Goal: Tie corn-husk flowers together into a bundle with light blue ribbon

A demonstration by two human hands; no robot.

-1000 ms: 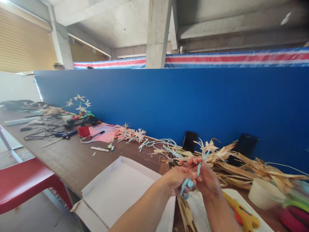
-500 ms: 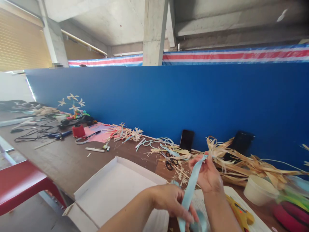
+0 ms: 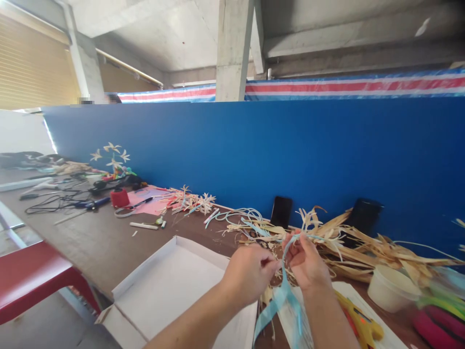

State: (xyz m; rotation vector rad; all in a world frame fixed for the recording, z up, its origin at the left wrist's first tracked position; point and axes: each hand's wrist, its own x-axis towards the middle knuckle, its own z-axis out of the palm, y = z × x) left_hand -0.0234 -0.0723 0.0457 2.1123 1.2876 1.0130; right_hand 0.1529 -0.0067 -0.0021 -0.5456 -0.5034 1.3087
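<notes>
My right hand (image 3: pixel 308 264) is closed in a pinch on the stem of a cream flower (image 3: pixel 308 220) that looks made of dried husk. The top end of a light blue ribbon (image 3: pixel 285 293) is caught at its fingertips. From there the ribbon runs down, narrow and twisted, then widens into loose hanging lengths. My left hand (image 3: pixel 250 271) is closed just left of the ribbon, thumb and finger meeting at its edge. A yellow glue gun (image 3: pixel 359 320) lies on white paper beside my right forearm.
An open white box (image 3: pixel 178 286) sits left of my hands. Dried husks (image 3: pixel 385 254), a white tub (image 3: pixel 392 288) and a magenta item (image 3: pixel 441 322) lie right. Two dark phones (image 3: pixel 281 211) lean on the blue partition (image 3: pixel 225 145). A red stool (image 3: pixel 32 276) stands left.
My left hand has moved up along the ribbon, from its lower part to near my right hand. The ribbon, flat and taut before, is now twisted with loose ends below.
</notes>
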